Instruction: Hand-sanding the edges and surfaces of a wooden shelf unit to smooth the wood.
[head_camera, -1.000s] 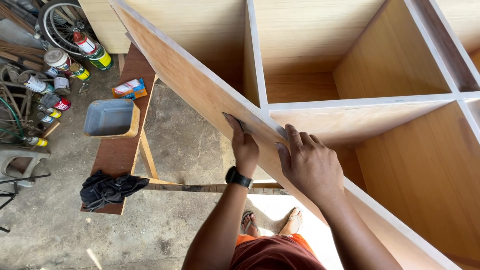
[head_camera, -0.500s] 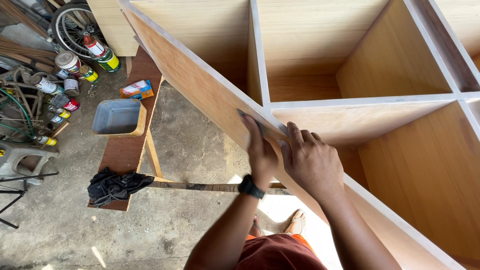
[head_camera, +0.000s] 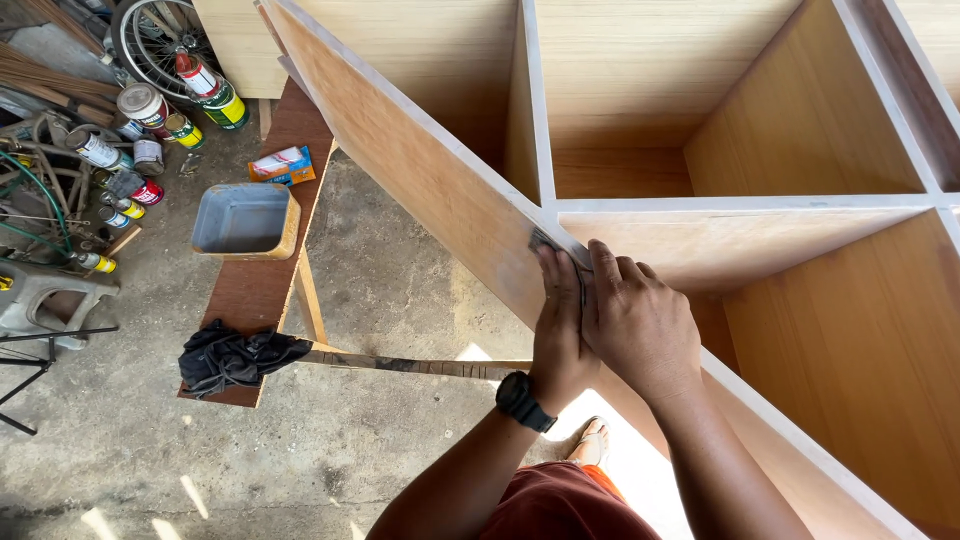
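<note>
A large plywood cabinet with open compartments lies tilted in front of me, its pale front edge running from upper left to lower right. My left hand, with a black watch on the wrist, lies flat against the cabinet's outer side panel. Its fingertips press a small dark piece of sandpaper at the edge, near a divider joint. My right hand lies over the front edge right beside the left hand, touching it, with nothing visible in it.
A low wooden bench at left carries a grey rectangular tray, a small carton and a black rag. Several cans and bottles, a bicycle wheel and hoses crowd the far left. Concrete floor lies below.
Both hands have slid up along the cabinet's edge toward the divider joint and now sit closer together. The dark sandpaper now shows under the left fingertips.
</note>
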